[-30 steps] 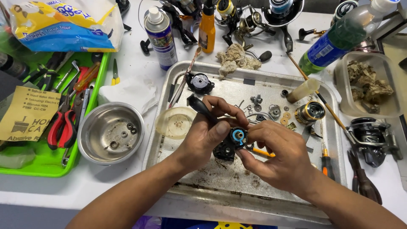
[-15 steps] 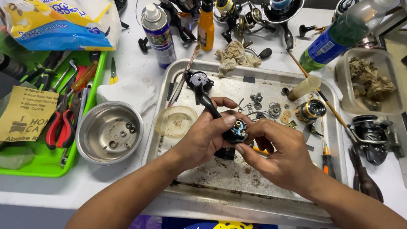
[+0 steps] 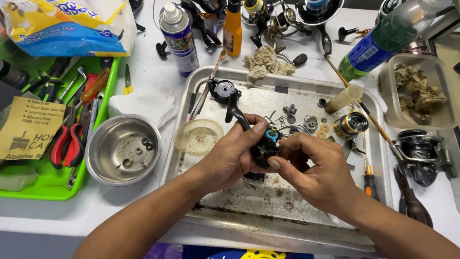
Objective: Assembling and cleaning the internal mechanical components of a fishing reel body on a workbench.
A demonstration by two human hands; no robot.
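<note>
I am gripping the black reel body (image 3: 261, 148) with both hands, left hand (image 3: 230, 156) and right hand (image 3: 318, 175), over the metal tray (image 3: 287, 93). It is looking hard, greasy and slippery (so grab its sides). A blue spray can (image 3: 178, 41) and an orange bottle (image 3: 233, 29) are standing behind.

L hand (image 3: 230, 156) curled, thumb up | R hand (image 3: 318, 175) fingers pinched, touching L | forearms converge
</note>
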